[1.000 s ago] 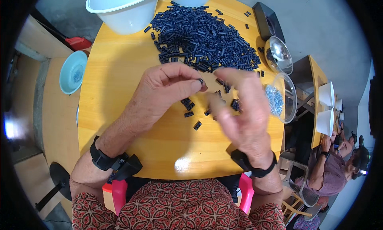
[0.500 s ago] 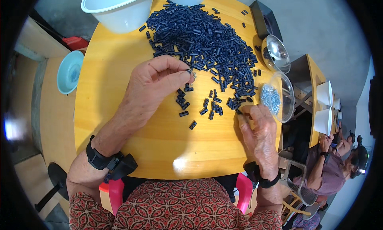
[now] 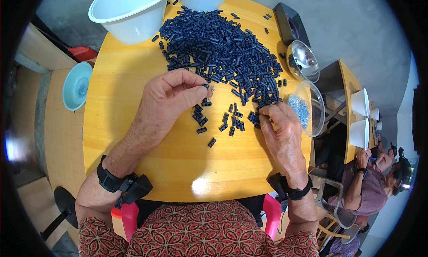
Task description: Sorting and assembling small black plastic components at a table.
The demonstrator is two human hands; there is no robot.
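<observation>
My left hand (image 3: 165, 103) was curled, its thumb and forefinger pinched together on a small black part (image 3: 205, 85). Pale glinting bits (image 3: 212, 89) showed just to the right of those fingertips; whether they were held or lay loose, I could not tell. My right hand (image 3: 281, 130) was half curled, thumb and forefinger drawn close together at the near right edge of a heap of black parts (image 3: 223, 47); I could not tell whether it had hold of a piece. The heap spread ahead of both hands. Between them, on the yellow table (image 3: 169, 172), lay a loose cluster (image 3: 234, 118) of similar pieces, with a smaller group (image 3: 199, 116) just right of the left hand and a single piece (image 3: 211, 143) nearer my body. Just right of the right hand's fingers stood a clear round tub (image 3: 316, 107) holding small silvery bits (image 3: 298, 109). Ahead of that hand were a shiny metal bowl (image 3: 306, 60) and, farther on, a black tray (image 3: 299, 31). A white basin (image 3: 136, 27) stood well ahead of the left hand. Each wrist bore a black band (image 3: 109, 180).
</observation>
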